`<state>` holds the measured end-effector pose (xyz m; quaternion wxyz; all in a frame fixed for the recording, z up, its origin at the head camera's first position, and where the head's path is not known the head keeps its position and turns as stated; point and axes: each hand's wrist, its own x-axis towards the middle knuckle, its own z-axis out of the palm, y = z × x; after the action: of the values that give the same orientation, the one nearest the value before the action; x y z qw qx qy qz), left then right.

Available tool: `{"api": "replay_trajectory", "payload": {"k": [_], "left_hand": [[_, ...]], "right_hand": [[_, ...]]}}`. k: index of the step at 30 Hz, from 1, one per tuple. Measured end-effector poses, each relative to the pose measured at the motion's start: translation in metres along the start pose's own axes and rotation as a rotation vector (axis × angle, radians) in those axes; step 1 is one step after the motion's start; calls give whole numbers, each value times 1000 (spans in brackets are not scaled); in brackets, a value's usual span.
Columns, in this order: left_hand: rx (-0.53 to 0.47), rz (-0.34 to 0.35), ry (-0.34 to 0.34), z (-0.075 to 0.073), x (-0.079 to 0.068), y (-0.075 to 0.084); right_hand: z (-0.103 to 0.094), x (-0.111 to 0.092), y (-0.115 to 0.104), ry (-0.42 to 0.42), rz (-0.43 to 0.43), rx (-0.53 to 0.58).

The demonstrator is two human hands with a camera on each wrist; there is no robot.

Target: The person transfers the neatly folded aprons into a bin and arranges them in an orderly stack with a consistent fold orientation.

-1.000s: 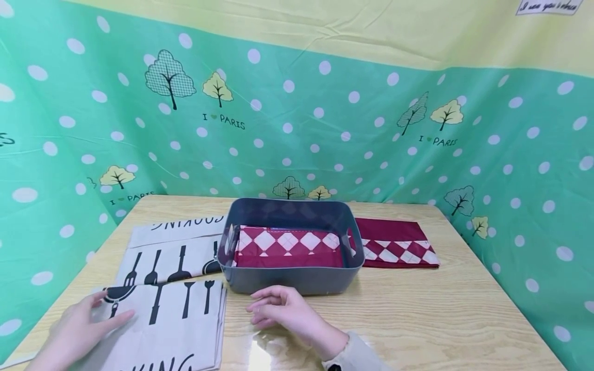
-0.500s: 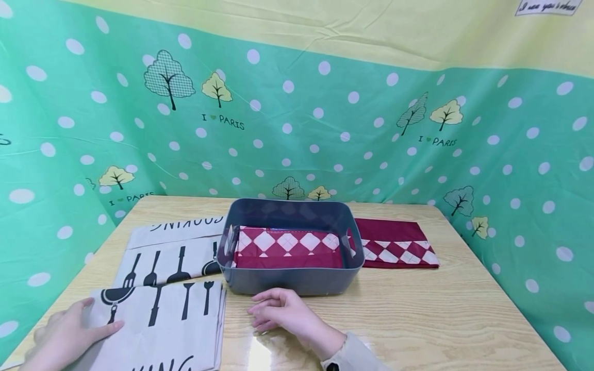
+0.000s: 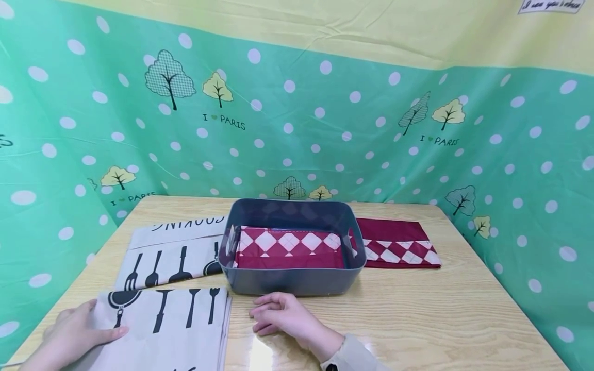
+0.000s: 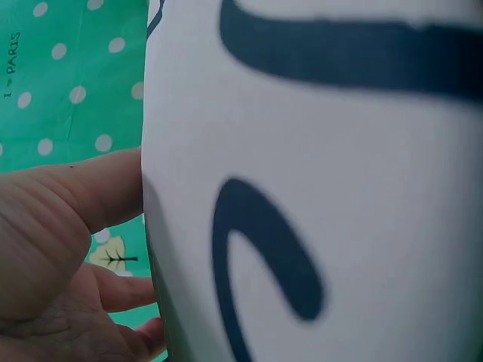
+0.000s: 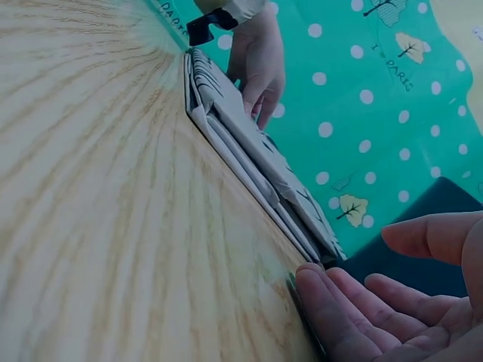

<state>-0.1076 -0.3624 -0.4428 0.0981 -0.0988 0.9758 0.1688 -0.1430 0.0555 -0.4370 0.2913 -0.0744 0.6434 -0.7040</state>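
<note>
In the head view my left hand [image 3: 71, 332] grips the left edge of a folded pale grey cloth [image 3: 160, 345] printed with black kitchen utensils and lettering. The thumb lies on top, and the other fingers are mostly hidden at the side. The left wrist view has this cloth [image 4: 377, 196] close up, covering the fingertips. My right hand [image 3: 283, 314] holds nothing, its fingers loosely curled over the table in front of the dark blue-grey basket [image 3: 287, 281]. Inside the basket lies a folded maroon cloth [image 3: 297, 260] with white diamonds.
Behind the gripped cloth lies another utensil-print cloth [image 3: 158, 263], close to the basket's left side. A second maroon diamond-patterned cloth [image 3: 394, 232] lies right of the basket. A green polka-dot curtain [image 3: 287, 139] hangs behind the wooden table [image 3: 441, 319].
My left hand has shifted from the top of the utensil-print cloth to its left edge. That cloth has slid slightly toward me. My right hand has barely moved.
</note>
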Motion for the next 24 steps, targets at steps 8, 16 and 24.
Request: {"api": "replay_trajectory", "payload": {"k": [8,16,24], "left_hand": [[-19,30,-6,2,-8,7],[-23,29,-41,5,-8,10],[-21,39,-57,10,-6,12]], "right_hand": [[3,-1,2,12,29,6],[11,-5,5,-30,57,18],[15,-7,7,-95,77,46]]}}
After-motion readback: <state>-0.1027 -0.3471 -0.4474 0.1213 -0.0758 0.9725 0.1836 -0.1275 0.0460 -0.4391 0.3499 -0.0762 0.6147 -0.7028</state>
